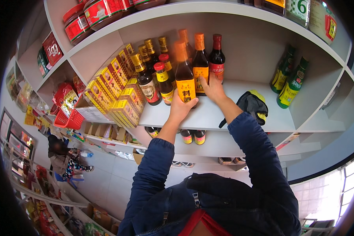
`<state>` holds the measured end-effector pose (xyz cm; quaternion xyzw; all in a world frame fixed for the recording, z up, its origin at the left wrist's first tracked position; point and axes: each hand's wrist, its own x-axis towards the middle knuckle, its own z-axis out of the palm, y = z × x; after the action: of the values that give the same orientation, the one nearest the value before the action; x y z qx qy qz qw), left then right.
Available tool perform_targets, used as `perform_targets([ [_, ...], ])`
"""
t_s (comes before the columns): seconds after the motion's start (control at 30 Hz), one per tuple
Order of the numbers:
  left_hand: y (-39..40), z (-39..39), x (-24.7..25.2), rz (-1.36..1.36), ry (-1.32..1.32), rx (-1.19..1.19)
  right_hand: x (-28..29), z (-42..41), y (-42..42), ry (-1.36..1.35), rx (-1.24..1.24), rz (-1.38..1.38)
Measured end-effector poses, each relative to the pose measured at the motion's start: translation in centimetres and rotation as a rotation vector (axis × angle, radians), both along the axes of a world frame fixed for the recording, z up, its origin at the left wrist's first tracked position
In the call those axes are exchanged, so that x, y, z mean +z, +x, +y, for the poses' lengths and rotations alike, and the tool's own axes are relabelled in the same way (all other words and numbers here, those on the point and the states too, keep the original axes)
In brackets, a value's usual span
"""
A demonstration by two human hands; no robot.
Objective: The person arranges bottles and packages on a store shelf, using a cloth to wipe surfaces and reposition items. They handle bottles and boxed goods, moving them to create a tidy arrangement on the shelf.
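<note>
My left hand [181,106] grips the lower part of an orange-capped cooking wine bottle [184,73] with an orange label, at the front of the white shelf [224,118]. Behind and to its right stands a second orange-capped bottle [200,54]; my right hand [213,88] is at the right side of its label, and whether the fingers close on it is hidden. A third orange-capped bottle [184,36] stands farther back. Beside my right hand is a red-capped sauce bottle [217,56]. Left of the held bottle are small red-capped bottles [162,79] and several gold-capped bottles [147,84].
Stacked yellow boxes [125,103] fill the shelf's left part. A black and yellow cloth item [252,107] lies right of my forearm, with green bottles [293,85] beyond. A red basket [69,119] juts out left. A person [62,159] sits at the lower left.
</note>
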<state>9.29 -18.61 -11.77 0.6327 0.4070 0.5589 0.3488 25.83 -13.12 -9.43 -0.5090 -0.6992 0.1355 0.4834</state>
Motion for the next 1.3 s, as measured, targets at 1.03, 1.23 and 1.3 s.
perform_targets([
  [1.03, -0.4, 1.1, 0.1, -0.277, -0.051, -0.282, -5.7, 4.6, -5.2, -0.482, 0.545, 0.905],
  [1.23, -0.8, 1.6, -0.3, -0.271, -0.064, -0.263, -3.0, 1.7, -5.8, -0.430, 0.528, 0.956],
  [1.3, -0.4, 2.0, -0.6, -0.232, -0.061, -0.226, -4.3, 3.0, -5.9, -0.363, 0.337, 0.812],
])
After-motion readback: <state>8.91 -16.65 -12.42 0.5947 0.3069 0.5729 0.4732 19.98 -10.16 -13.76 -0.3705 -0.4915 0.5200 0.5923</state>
